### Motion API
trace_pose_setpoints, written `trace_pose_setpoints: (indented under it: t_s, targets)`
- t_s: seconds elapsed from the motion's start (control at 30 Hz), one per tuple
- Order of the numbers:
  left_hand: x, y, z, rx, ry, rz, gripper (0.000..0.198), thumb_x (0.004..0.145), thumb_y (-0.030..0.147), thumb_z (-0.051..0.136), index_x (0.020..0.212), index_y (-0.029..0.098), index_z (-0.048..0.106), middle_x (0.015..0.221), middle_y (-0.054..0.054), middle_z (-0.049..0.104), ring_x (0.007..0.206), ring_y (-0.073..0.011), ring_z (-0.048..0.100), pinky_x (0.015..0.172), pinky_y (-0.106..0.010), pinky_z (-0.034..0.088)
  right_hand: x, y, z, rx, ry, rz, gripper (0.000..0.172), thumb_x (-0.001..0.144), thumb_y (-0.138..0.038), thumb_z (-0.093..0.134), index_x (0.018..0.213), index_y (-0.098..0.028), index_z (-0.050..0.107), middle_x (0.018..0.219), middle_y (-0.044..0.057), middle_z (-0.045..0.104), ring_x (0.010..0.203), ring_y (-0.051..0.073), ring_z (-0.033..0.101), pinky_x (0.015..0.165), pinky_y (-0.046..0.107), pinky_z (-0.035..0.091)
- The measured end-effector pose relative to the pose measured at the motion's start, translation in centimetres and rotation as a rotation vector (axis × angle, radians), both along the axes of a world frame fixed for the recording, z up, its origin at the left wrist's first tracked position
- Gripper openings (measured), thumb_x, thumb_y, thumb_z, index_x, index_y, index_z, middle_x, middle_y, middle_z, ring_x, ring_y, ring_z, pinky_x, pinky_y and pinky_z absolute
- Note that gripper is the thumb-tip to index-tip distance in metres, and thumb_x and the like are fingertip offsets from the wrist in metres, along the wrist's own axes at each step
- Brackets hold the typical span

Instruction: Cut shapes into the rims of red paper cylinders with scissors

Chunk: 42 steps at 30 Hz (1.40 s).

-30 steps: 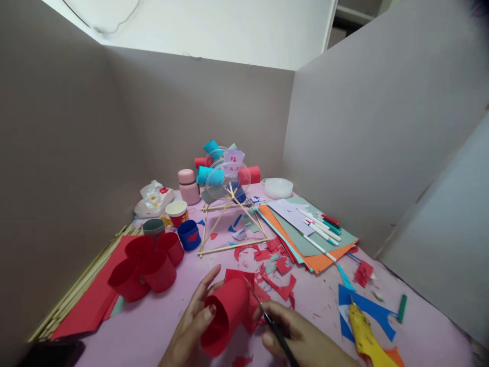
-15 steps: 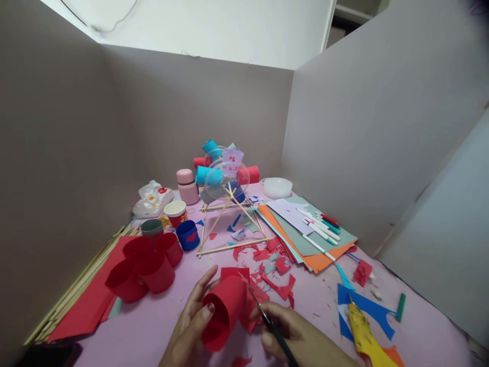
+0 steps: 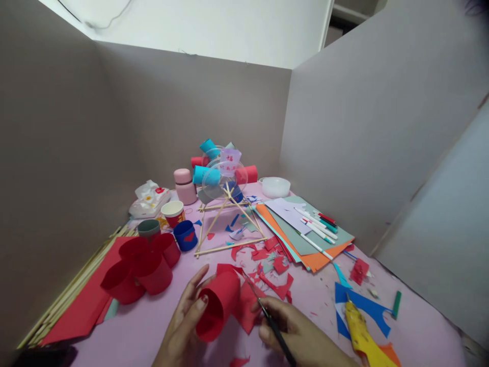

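My left hand (image 3: 183, 321) is closed around a red paper tube (image 3: 228, 293), its thumb at the near rim. The tube lies tilted, with its open end facing me. A flat piece of red paper (image 3: 247, 308) sticks out on its right, and more red paper shows at its far end. In my right hand (image 3: 292, 323) is a slim craft knife (image 3: 275, 330) with a black handle. Its thin metal tip points away from me and meets the red paper at the tube's far right; exact contact is hard to tell.
Red paper cups (image 3: 153, 272) and a blue cup (image 3: 186, 236) stand left. Behind is a stick frame (image 3: 229, 250) with a wheel of coloured tubes (image 3: 206, 175). Red scraps (image 3: 280, 288), paper sheets (image 3: 328, 260), markers (image 3: 319, 232) and a yellow glue gun (image 3: 359, 329) lie right.
The view has shifted slightly. The tube in my left hand has turned and moved a little left, and the red paper at its far end now lifts towards the knife tip.
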<state>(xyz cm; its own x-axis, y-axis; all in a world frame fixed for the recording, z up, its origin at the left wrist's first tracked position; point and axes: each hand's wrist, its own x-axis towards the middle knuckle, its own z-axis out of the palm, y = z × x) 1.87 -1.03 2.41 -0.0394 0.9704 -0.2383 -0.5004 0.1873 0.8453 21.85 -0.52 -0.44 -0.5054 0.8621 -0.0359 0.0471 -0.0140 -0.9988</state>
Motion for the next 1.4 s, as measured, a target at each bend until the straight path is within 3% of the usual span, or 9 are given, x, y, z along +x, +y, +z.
trace_pose_setpoints:
  t_s: [0.13, 0.23, 0.37, 0.73, 0.9, 1.07, 1.23, 1.3, 1.4]
  targets:
    - [-0.2, 0.4, 0.8, -0.030, 0.038, 0.039, 0.063, 0.076, 0.038, 0.068, 0.133, 0.029, 0.042, 0.112, -0.005, 0.072, 0.106, -0.0261, 0.064, 0.077, -0.027, 0.052, 0.2, 0.1, -1.0, 0.191, -0.337, -0.164, 0.020, 0.074, -0.025, 0.061, 0.093, -0.020, 0.062, 0.070, -0.004, 0.052, 0.061, 0.013, 0.045, 0.058, 0.023, 0.035]
    - [-0.4, 0.5, 0.9, -0.047, 0.069, 0.061, 0.063, 0.076, 0.040, 0.067, 0.133, 0.030, 0.042, 0.123, -0.004, 0.067, 0.108, -0.0265, 0.063, 0.077, -0.028, 0.051, 0.3, -0.1, -1.5, 0.389, -0.648, -0.236, 0.031, 0.071, -0.023, 0.063, 0.102, -0.024, 0.063, 0.084, 0.001, 0.064, 0.074, 0.019, 0.057, 0.067, 0.026, 0.041]
    - [-0.8, 0.4, 1.3, -0.058, 0.109, 0.069, 0.065, 0.075, 0.045, 0.067, 0.133, 0.032, 0.043, 0.124, -0.004, 0.067, 0.107, -0.0287, 0.063, 0.077, -0.030, 0.051, 0.4, -0.3, -1.8, 0.543, -0.851, -0.285, 0.050, 0.074, -0.020, 0.058, 0.123, -0.029, 0.054, 0.108, 0.007, 0.060, 0.099, 0.026, 0.058, 0.075, 0.031, 0.047]
    - [-1.5, 0.5, 1.5, -0.042, 0.110, 0.025, 0.066, 0.076, 0.048, 0.062, 0.136, 0.031, 0.041, 0.111, -0.006, 0.074, 0.096, -0.0299, 0.068, 0.076, -0.036, 0.052, 0.8, 0.4, -1.8, 0.700, -0.905, -0.464, 0.063, 0.068, -0.010, 0.058, 0.129, -0.021, 0.049, 0.124, 0.014, 0.049, 0.116, 0.032, 0.045, 0.092, 0.043, 0.045]
    - [-1.6, 0.5, 1.7, -0.072, 0.181, -0.016, 0.060, 0.076, 0.048, 0.063, 0.130, 0.028, 0.047, 0.117, -0.007, 0.071, 0.098, -0.0281, 0.067, 0.078, -0.033, 0.050, 1.7, 0.9, -2.0, 0.838, -0.969, -0.556, 0.060, 0.068, -0.009, 0.060, 0.126, -0.025, 0.051, 0.124, 0.013, 0.050, 0.118, 0.034, 0.043, 0.097, 0.051, 0.038]
    - [-2.0, 1.3, 0.9, -0.058, 0.333, -0.056, 0.050, 0.072, 0.047, 0.066, 0.116, 0.024, 0.060, 0.113, -0.011, 0.072, 0.102, -0.0329, 0.065, 0.087, -0.040, 0.047, 1.9, 1.2, -1.6, 0.876, -1.056, -0.551, 0.060, 0.067, -0.006, 0.064, 0.123, -0.026, 0.054, 0.123, 0.013, 0.053, 0.116, 0.034, 0.046, 0.096, 0.053, 0.036]
    - [-3.0, 1.5, 0.6, 0.113, 0.501, 0.018, 0.045, 0.074, 0.045, 0.067, 0.115, 0.029, 0.061, 0.136, -0.008, 0.056, 0.131, -0.0306, 0.040, 0.107, -0.041, 0.030, 1.5, 1.2, -1.4, 0.882, -1.069, -0.537, 0.059, 0.068, -0.010, 0.069, 0.123, -0.025, 0.054, 0.121, 0.013, 0.056, 0.117, 0.034, 0.046, 0.099, 0.053, 0.033]
    - [-2.9, 1.3, 1.1, 0.244, 0.709, 0.119, 0.042, 0.077, 0.044, 0.064, 0.117, 0.032, 0.059, 0.139, -0.005, 0.052, 0.134, -0.0285, 0.035, 0.110, -0.040, 0.024, 1.3, 1.2, -1.3, 0.878, -1.063, -0.541, 0.059, 0.068, -0.012, 0.071, 0.123, -0.025, 0.054, 0.121, 0.012, 0.057, 0.117, 0.033, 0.046, 0.099, 0.053, 0.033]
    - [-1.5, 0.9, 2.2, 0.534, 1.129, 0.227, 0.030, 0.074, 0.037, 0.067, 0.104, 0.032, 0.069, 0.129, -0.008, 0.060, 0.130, -0.0343, 0.039, 0.111, -0.047, 0.016, 1.2, 1.2, -1.1, 0.872, -1.052, -0.538, 0.059, 0.068, -0.012, 0.072, 0.123, -0.025, 0.054, 0.121, 0.013, 0.057, 0.118, 0.033, 0.046, 0.099, 0.053, 0.032]
